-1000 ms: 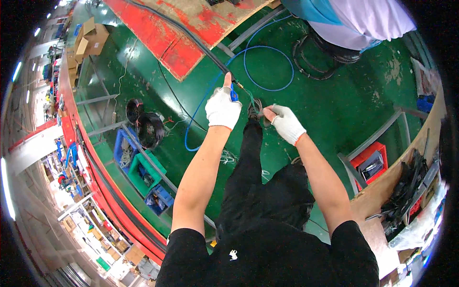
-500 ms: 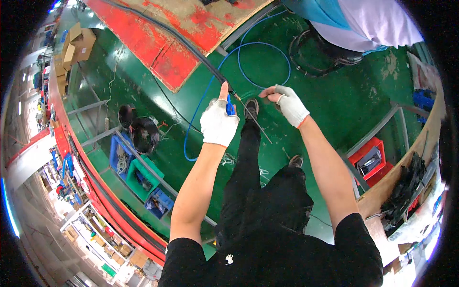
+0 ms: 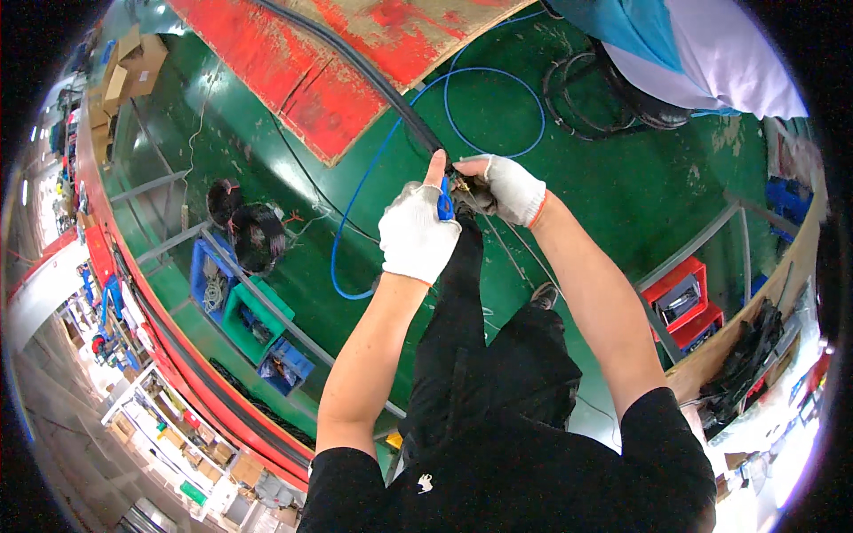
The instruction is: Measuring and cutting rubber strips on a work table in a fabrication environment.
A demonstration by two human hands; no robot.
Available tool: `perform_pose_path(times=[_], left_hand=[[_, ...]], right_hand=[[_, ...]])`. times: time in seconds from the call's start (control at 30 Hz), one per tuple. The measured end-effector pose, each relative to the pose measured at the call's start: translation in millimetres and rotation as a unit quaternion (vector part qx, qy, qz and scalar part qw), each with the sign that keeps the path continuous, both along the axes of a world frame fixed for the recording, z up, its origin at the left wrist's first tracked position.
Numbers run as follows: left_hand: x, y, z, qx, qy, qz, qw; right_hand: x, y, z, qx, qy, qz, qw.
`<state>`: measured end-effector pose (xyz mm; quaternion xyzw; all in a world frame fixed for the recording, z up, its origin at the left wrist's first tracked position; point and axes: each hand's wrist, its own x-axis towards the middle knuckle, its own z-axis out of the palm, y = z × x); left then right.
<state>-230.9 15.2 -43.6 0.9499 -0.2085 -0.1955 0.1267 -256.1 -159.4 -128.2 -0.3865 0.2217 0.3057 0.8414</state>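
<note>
A thick black cable [image 3: 373, 75] comes down across a worn red board to my hands. My left hand [image 3: 418, 231], in a white glove with bare fingertips, is closed round its near end, the index finger lying along it. A small blue-handled tool [image 3: 445, 202] sticks out of the same hand; its working end is hidden. My right hand [image 3: 508, 188], gloved alike, meets the left at the cable's end, fingers pinched on thin wires there. Two thin wires [image 3: 511, 255] trail down from the fingertips toward my legs. The exact grip is partly hidden by the gloves.
The red board [image 3: 329, 115] lies ahead. A blue hose [image 3: 336, 258] loops over the green floor. Black coils [image 3: 258, 238] and blue and green bins [image 3: 233, 311] are at left. Red bins [image 3: 684, 298] stand at right. Another person's pale clothing [image 3: 711, 53] shows at far right, by a black stool [image 3: 653, 111].
My right hand has moved left and closed on the thin wires at the cable's end. My left hand, with cable and tool, has shifted slightly right. A second thin wire now shows.
</note>
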Motion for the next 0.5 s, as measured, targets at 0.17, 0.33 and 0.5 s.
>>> perform_pose_path(times=[0.17, 0.33, 0.5], left_hand=[[6, 9, -3, -0.037, 0.01, -0.011, 0.999], [11, 11, 5, -0.048, 0.047, -0.017, 0.998], [15, 16, 8, -0.067, 0.069, -0.027, 0.995]], right_hand=[[2, 2, 15, -0.095, -0.047, 0.067, 0.992], [8, -5, 34, -0.193, -0.064, 0.1, 0.974], [10, -14, 42, -0.157, -0.055, 0.1, 0.981]])
